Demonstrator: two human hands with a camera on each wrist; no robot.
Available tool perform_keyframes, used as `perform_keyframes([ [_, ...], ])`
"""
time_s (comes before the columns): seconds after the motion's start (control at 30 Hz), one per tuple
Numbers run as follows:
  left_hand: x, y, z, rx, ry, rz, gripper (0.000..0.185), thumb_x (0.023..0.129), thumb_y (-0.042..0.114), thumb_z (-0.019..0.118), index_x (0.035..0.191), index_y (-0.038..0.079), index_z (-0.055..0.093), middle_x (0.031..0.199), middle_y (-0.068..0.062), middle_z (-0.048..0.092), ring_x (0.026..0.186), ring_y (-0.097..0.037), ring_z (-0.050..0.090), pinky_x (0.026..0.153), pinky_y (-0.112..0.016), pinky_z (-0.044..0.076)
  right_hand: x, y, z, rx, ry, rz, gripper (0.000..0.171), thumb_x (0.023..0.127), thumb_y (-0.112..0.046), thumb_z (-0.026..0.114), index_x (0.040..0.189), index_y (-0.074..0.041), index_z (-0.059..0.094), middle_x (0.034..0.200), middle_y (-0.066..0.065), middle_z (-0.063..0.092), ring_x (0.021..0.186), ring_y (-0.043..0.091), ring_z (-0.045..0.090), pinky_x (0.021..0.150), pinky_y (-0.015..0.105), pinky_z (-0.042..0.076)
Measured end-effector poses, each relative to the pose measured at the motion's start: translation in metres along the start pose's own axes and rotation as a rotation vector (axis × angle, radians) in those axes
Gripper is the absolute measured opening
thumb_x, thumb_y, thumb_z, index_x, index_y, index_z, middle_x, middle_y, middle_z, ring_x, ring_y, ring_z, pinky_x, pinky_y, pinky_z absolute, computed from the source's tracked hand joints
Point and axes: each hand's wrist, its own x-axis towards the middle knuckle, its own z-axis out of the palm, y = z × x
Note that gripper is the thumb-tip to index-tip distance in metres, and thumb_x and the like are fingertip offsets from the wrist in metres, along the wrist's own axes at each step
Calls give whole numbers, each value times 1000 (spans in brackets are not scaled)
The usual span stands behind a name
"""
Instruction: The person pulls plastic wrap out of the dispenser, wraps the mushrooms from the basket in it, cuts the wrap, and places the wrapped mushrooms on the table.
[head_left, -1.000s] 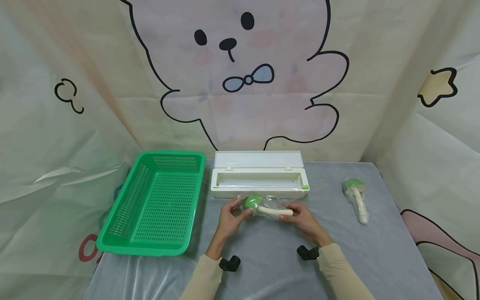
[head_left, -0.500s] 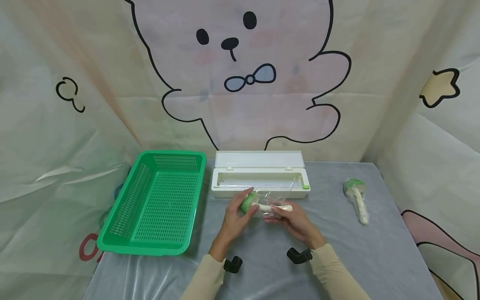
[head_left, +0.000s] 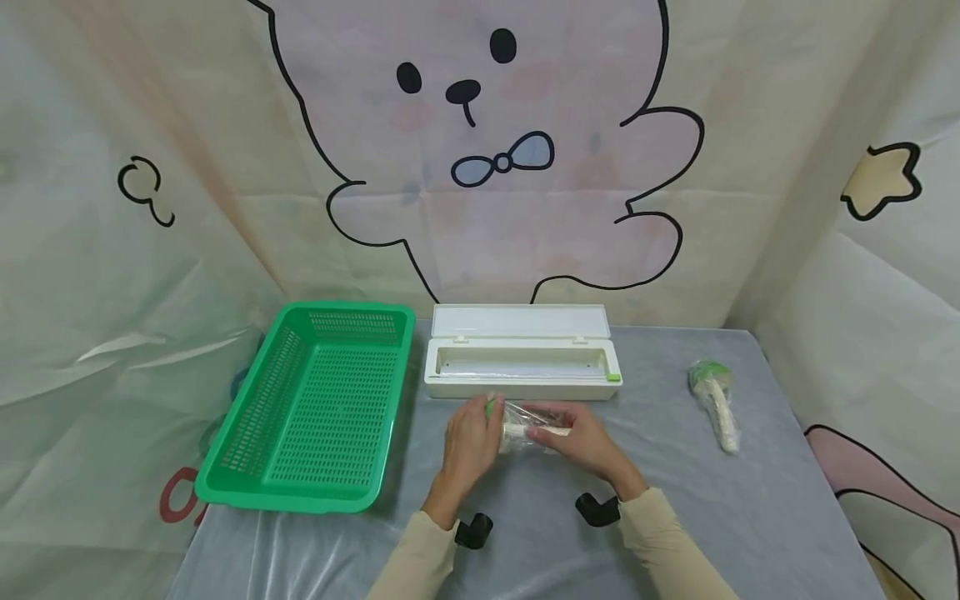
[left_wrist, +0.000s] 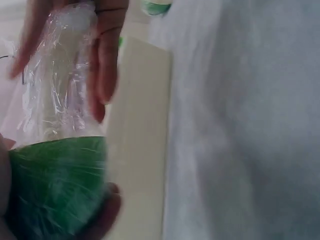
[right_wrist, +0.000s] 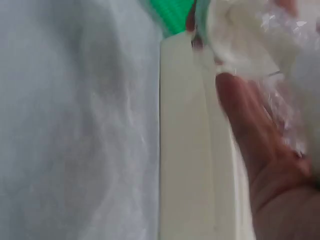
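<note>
A mushroom (head_left: 516, 430) with a green cap and a white stem, wrapped in clear cling film, is held between both hands in front of the white box. My left hand (head_left: 468, 450) grips it by the cap and hides most of that end in the head view; the left wrist view shows the green cap (left_wrist: 57, 190) with film stretched over it. My right hand (head_left: 588, 442) holds the stem end, thumb on the near side and fingers on the far side. In the right wrist view, loose film (right_wrist: 285, 110) bunches around the stem.
A white cling film dispenser (head_left: 523, 390) stands at the back with its lid (head_left: 519, 320) raised. To the left is a green plastic basket (head_left: 322, 417). Another film-wrapped mushroom (head_left: 720, 408) lies at the right of the grey-covered table (head_left: 540, 550).
The right hand has moved left along the stem, closer to the left hand. The left hand has turned so its back covers the cap, and the loose film is gathered closer around the stem.
</note>
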Motion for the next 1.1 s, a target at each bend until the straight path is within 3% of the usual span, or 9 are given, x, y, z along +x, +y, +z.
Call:
perform_keyframes([
  [0.13, 3, 2, -7, -134, -129, -64, 41, 107, 40, 49, 110, 8, 74, 99, -11, 73, 90, -30, 67, 77, -49, 52, -2, -1, -2, -19, 20, -8, 37, 91, -18, 78, 123, 0, 72, 120, 14, 71, 107, 17, 69, 83, 29, 57],
  [0.23, 5, -1, -7, -283, -181, -14, 41, 106, 40, 51, 128, 10, 70, 120, -10, 71, 105, -27, 66, 89, -48, 52, -2, -1, -5, 88, 68, 34, 31, 91, -13, 77, 118, 3, 73, 117, 17, 72, 101, 15, 71, 81, 29, 58],
  [0.37, 7, -3, -3, -356, -119, 42, 31, 107, 26, 52, 110, 5, 76, 107, -8, 75, 94, -20, 69, 84, -40, 55, -2, -5, -7, 96, 70, 65, 31, 93, -16, 76, 119, 1, 74, 120, 15, 71, 106, 20, 70, 84, 31, 58],
  [0.5, 10, 2, -1, -257, -48, -66, 36, 105, 16, 46, 90, 7, 77, 90, -5, 75, 85, -21, 70, 76, -39, 56, -3, -12, -1, -106, 68, 20, 40, 87, -24, 83, 121, -4, 74, 120, 11, 72, 101, 21, 68, 79, 30, 56],
  [0.6, 13, 4, -4, -238, -85, -155, 37, 104, 18, 46, 87, 8, 78, 88, -5, 74, 82, -23, 67, 72, -41, 53, -2, -13, 3, -195, 86, -25, 39, 84, -26, 85, 116, -5, 77, 113, 8, 75, 90, 12, 68, 72, 27, 54],
  [0.73, 16, 3, -9, -416, -170, -139, 33, 105, 30, 56, 109, 6, 78, 108, -6, 75, 102, -23, 67, 86, -42, 53, 0, -9, 2, -5, 100, -27, 29, 90, -17, 79, 111, 2, 76, 105, 14, 75, 87, 19, 73, 74, 31, 60],
  [0.87, 16, 3, -8, -587, -142, -55, 27, 101, 27, 66, 115, 7, 76, 116, -7, 73, 109, -26, 66, 90, -42, 53, 2, -8, 0, 182, 104, 22, 30, 93, -7, 74, 116, 11, 70, 109, 23, 73, 86, 30, 75, 78, 38, 60],
  [0.97, 17, 3, -7, -550, -55, -63, 18, 99, 16, 63, 93, 8, 78, 96, -5, 74, 89, -20, 66, 77, -34, 54, 2, -10, 2, 67, 126, 18, 36, 90, -15, 79, 120, 3, 72, 111, 17, 74, 81, 19, 73, 73, 31, 59],
  [1.1, 18, 5, -8, -499, -53, -220, 26, 93, 12, 58, 76, 6, 75, 76, -2, 69, 67, -11, 59, 62, -26, 48, 1, -14, 7, -180, 178, -101, 34, 86, -22, 84, 116, -9, 78, 109, 8, 75, 82, 12, 69, 67, 26, 55],
])
